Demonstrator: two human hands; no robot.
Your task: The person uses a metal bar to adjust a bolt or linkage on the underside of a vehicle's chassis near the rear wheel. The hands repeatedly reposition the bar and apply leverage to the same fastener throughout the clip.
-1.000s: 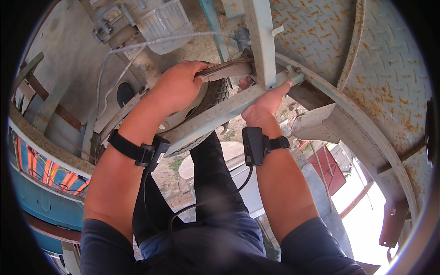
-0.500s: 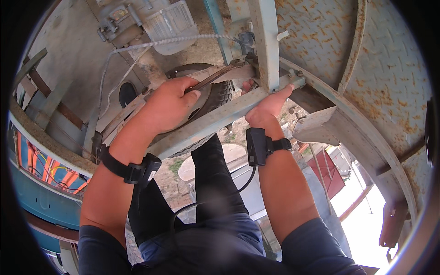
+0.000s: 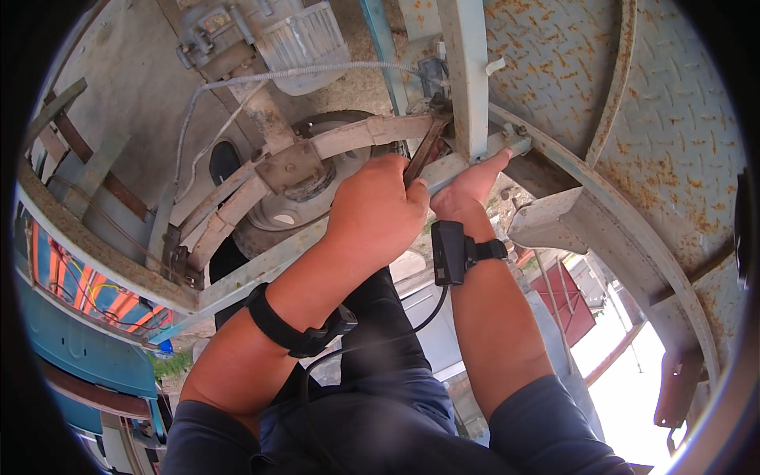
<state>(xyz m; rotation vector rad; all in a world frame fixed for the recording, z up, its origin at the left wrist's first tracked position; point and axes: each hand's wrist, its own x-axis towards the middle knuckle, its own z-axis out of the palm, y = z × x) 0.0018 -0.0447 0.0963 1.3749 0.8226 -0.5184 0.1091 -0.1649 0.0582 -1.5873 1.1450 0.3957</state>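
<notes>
My left hand (image 3: pixel 370 210) is closed round a rusty wrench (image 3: pixel 426 150). The far end of this wrench meets a dark bolted joint (image 3: pixel 440 104) at the foot of an upright steel post (image 3: pixel 464 71). Under and around a pale blue-grey steel beam (image 3: pixel 261 275) reaches my right hand (image 3: pixel 467 190), close to that post. Its thumb lies along the beam's near side, and its other fingers are mostly hidden behind the beam. A curved steel bar (image 3: pixel 340 140) runs to the joint from the left.
A wheel (image 3: pixel 289 210) sits beneath the curved bar. Farther off stands a grey finned motor (image 3: pixel 301 47), with a flexible conduit (image 3: pixel 317 70) crossing before it. Rusty tread plate (image 3: pixel 665 158) with a curved rim fills the right. Blue panels (image 3: pixel 87 340) lie at left.
My left hand has swung right and toward the post, turning the wrench from a slant to a steeper angle. The wheel and curved bar are now uncovered. My right hand stays nearly in place.
</notes>
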